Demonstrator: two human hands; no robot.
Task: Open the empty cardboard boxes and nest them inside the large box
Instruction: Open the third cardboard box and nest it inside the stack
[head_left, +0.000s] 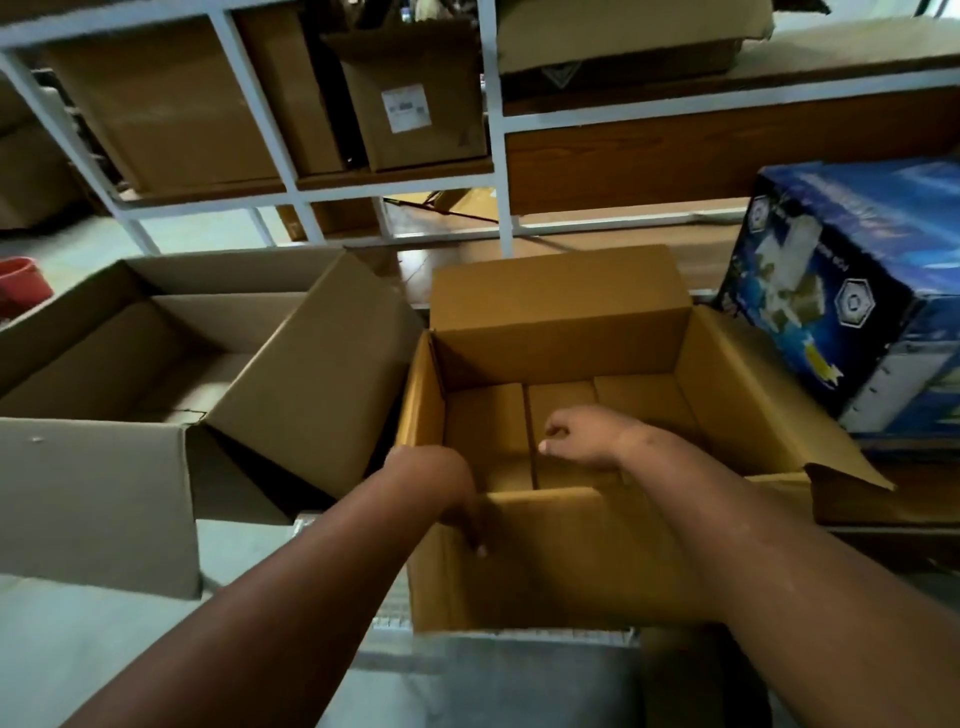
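The left hand (457, 499) is curled over the near rim of the open brown box (566, 561), fingers down the outside of the near flap and gripping it. The right hand (582, 436) reaches inside the same box, loosely bent with fingers half curled, hovering just above the bottom flaps; whether it touches them I cannot tell, and it has hold of nothing visible.

This box is smooth, yellowish corrugated cardboard, rectangular, mouth pointing up, its long axis running left to right across the view. Its far flap (558, 296) stands upright, the right flap (769, 395) leans outward, and the near flap hangs down toward the person. Inside, the bottom flaps meet along seams.

Just to the left, close beside it, sits the large box (98, 493), duller grey-brown cardboard, also open upward, with one wide flap (322, 379) tilted up toward the smaller box. Both stand on a pale grey floor (130, 660).

To the right is a glossy blue printed carton (857, 291), tilted. Behind everything runs a white metal shelf rack (491, 140) with wooden boards, carrying more brown cartons, one bearing a white label (406, 109). A red tub (21, 286) shows at the far left edge
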